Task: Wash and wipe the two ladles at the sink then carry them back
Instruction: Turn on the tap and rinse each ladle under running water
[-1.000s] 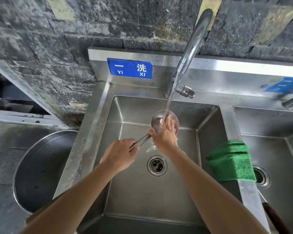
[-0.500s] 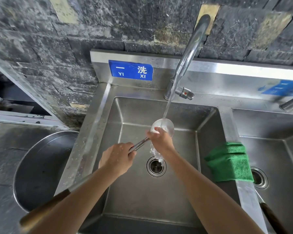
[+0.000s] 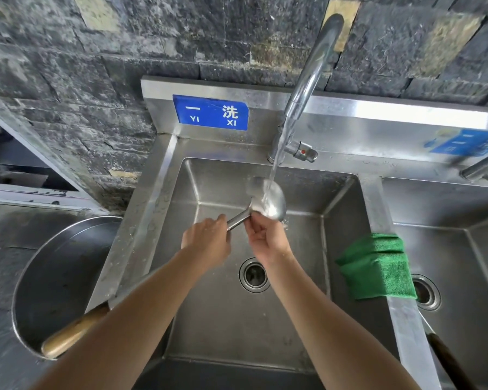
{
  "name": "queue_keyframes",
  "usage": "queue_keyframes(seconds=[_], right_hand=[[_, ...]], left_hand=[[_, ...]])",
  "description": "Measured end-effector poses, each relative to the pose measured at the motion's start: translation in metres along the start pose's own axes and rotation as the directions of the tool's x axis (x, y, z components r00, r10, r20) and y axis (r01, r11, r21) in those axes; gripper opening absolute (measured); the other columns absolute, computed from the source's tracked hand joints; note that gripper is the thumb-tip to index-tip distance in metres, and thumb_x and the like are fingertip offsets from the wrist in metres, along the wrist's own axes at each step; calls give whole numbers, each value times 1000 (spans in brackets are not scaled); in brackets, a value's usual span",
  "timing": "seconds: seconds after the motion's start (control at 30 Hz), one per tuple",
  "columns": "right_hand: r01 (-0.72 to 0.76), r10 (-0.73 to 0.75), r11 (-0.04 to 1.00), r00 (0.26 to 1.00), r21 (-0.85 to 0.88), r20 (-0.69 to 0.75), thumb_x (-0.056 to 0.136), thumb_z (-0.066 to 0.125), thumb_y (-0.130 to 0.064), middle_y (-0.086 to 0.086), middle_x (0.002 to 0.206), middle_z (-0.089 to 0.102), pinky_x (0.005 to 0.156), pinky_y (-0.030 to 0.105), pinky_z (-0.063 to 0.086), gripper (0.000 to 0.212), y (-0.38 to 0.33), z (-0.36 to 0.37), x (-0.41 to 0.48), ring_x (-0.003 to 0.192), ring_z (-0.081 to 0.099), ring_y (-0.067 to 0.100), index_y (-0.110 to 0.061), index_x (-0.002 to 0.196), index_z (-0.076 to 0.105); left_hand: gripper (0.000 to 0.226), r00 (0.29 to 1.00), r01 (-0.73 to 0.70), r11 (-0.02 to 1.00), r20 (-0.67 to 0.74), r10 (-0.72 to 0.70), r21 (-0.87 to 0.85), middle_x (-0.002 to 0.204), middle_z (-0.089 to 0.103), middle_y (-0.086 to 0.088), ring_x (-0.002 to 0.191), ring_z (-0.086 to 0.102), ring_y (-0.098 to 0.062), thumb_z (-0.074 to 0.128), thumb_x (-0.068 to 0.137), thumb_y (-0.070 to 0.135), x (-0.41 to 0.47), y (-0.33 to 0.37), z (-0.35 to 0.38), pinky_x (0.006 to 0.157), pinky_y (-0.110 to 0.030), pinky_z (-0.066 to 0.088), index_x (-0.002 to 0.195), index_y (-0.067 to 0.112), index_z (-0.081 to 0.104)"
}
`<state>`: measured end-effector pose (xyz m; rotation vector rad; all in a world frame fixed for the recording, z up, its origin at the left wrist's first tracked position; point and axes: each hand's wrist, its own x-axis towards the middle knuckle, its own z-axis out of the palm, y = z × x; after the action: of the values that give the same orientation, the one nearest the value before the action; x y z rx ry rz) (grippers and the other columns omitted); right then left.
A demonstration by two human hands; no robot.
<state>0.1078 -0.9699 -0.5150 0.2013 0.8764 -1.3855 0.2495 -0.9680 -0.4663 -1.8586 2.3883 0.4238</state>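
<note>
Holding the ladle (image 3: pixel 268 202) over the left sink basin (image 3: pixel 209 187), bowl just beyond both hands and under the water stream (image 3: pixel 275 161) from the tap (image 3: pixel 310 80). Gripping the steel shaft with the left hand (image 3: pixel 206 243), with the right hand (image 3: pixel 268 242) just beside it, fingers curled at the neck below the bowl. Wooden handle end (image 3: pixel 71 337) near left under the left forearm; green cloth (image 3: pixel 378 266) draped over the divider (image 3: pixel 406 327) on the right.

A blue sign (image 3: pixel 210 112) marked YI XI is fixed just below a dark stone wall (image 3: pixel 96 66). A large round steel basin (image 3: pixel 54 277) sits at the far left.
</note>
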Motion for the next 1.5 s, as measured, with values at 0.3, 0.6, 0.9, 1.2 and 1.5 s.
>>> queue_keyframes(seconds=[0.3, 0.6, 0.9, 1.2, 1.5], right_hand=[[213, -514, -140, 819, -967, 255, 94, 62, -32, 1, 64, 69, 68, 36, 54, 31, -10, -18, -22, 65, 66, 27, -10, 72, 65], [343, -269, -538, 796, -770, 543, 103, 32, -56, 7, 123, 70, 110, 52, 46, 42, -36, -1, 26, 122, 62, 30, -32, 118, 64], [422, -182, -644, 725, -638, 664, 100, 35, -44, 0, 121, 66, 105, 51, 46, 38, -30, 5, 23, 114, 62, 31, -28, 116, 66], [399, -103, -648, 798, -649, 593, 106, 32, -47, 4, 142, 54, 121, 56, 28, 40, -30, 12, 14, 138, 44, 33, -28, 130, 57], [80, -339, 207, 941, -975, 6, 90, 50, -77, 6, 131, 63, 86, 38, 56, 75, -87, -8, 8, 109, 64, 24, -30, 148, 43]], left_hand=[[57, 999, 1, 985, -48, 7, 170, 90, 69, -4, 83, 67, -29, 25, 95, 69, 7, -22, -13, 63, -34, 41, 102, 23, 59], [57, 996, -82, 983, -7, 84, 167, 72, 57, 3, 64, 55, -20, 23, 96, 68, -2, -14, -12, 61, -34, 43, 100, 23, 57], [58, 999, -31, 988, 30, 26, 153, 84, 65, -2, 78, 64, -28, 20, 96, 67, 4, -16, -8, 68, -38, 47, 99, 23, 57], [59, 999, -52, 984, 16, 50, 168, 81, 64, 0, 71, 61, -23, 20, 95, 69, 8, -19, -14, 64, -36, 49, 101, 25, 58], [54, 985, -140, 977, -83, 155, 158, 83, 65, 0, 77, 67, -24, 27, 96, 67, 21, 6, -20, 65, -36, 48, 100, 23, 57]])
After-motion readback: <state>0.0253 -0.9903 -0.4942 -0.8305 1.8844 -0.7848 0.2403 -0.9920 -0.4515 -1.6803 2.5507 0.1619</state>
